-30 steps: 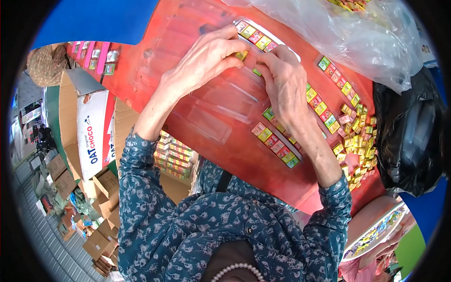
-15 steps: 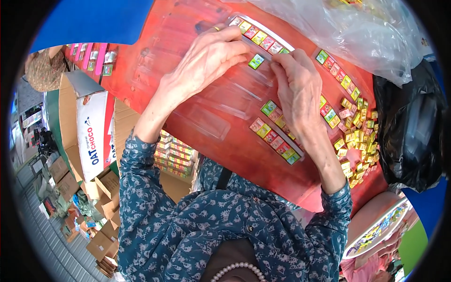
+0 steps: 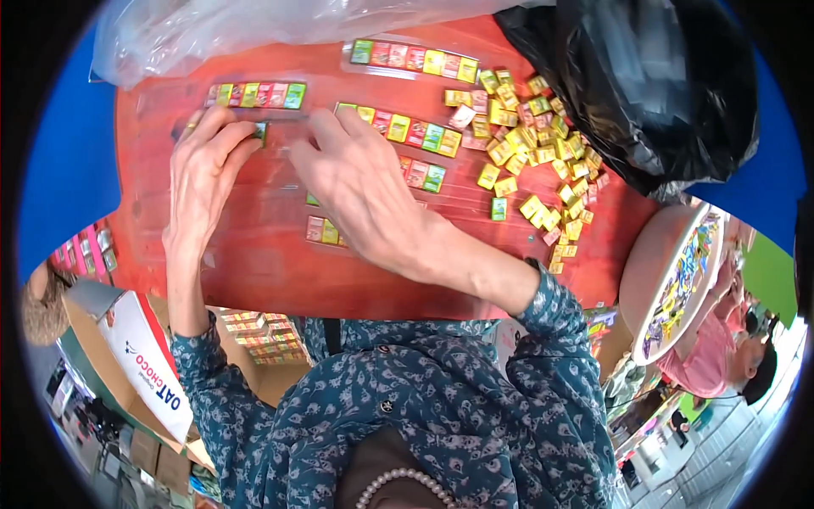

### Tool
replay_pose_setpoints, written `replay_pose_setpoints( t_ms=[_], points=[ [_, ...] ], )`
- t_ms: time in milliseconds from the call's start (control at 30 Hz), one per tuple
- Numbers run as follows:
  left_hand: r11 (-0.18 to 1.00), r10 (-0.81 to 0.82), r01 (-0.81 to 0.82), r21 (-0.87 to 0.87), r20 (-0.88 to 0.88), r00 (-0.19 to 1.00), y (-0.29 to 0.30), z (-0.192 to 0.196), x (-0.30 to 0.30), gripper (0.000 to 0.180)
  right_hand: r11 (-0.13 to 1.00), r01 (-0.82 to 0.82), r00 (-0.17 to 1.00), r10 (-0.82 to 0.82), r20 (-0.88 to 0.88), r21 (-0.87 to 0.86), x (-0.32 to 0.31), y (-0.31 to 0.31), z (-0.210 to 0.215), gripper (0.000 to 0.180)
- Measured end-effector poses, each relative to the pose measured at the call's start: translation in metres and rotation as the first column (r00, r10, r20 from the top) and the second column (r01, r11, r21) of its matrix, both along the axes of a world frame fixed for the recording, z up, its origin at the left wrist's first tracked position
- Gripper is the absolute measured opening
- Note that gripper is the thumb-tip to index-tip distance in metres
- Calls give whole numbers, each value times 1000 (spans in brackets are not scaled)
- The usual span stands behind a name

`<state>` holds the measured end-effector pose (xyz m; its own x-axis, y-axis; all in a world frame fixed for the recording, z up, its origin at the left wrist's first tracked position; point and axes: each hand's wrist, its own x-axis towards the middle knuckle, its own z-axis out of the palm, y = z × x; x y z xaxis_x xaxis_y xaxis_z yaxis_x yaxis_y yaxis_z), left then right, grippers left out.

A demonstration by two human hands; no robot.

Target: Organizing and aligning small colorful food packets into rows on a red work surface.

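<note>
My left hand [image 3: 208, 170] is over the left of the red table, its fingers bent and fingertips beside a small green box [image 3: 261, 132] that they partly cover. Whether they grip the box or a clear plastic tray under it, I cannot make out. A filled row of small coloured boxes [image 3: 263, 95] in a clear tray lies just beyond. Blurred by motion, my right hand [image 3: 360, 187] has its fingers curled a little to the right of the green box. It covers parts of more rows of boxes [image 3: 407, 129]; nothing plainly shows between its fingers.
A heap of loose yellow, pink and green boxes [image 3: 543, 144] covers the table's right side. Another filled tray [image 3: 415, 59] lies at the back. Clear plastic [image 3: 212, 34] and a black bag [image 3: 644, 93] border the table. A white tub [image 3: 670, 280] stands right, an opened carton [image 3: 144, 356] left.
My view has turned, so the table edge now runs level and the rows and heap appear shifted left. My left fingers now partly cover the green box. My right hand has become blurred.
</note>
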<state>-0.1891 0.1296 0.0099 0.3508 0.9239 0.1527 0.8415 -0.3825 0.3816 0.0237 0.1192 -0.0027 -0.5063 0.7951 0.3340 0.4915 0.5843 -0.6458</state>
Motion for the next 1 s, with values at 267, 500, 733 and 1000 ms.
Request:
replay_pose_setpoints(
  t_ms=[267,500,733,1000],
  points=[
    [980,-158,152,127,38,987,15,20,47,17,973,227,959,-217,181,-40,100,-51,-6,38],
    [889,-422,416,192,-10,906,49,2,131,21,963,241,926,-266,268,120,133,5,-5,72],
    [896,-431,436,84,-69,900,40,-12,180,15,976,181,903,-215,373,124,145,14,-28,62],
    [911,-408,410,39,233,883,41,-20,179,11,970,239,881,-199,429,-41,150,5,9,63]
  ],
)
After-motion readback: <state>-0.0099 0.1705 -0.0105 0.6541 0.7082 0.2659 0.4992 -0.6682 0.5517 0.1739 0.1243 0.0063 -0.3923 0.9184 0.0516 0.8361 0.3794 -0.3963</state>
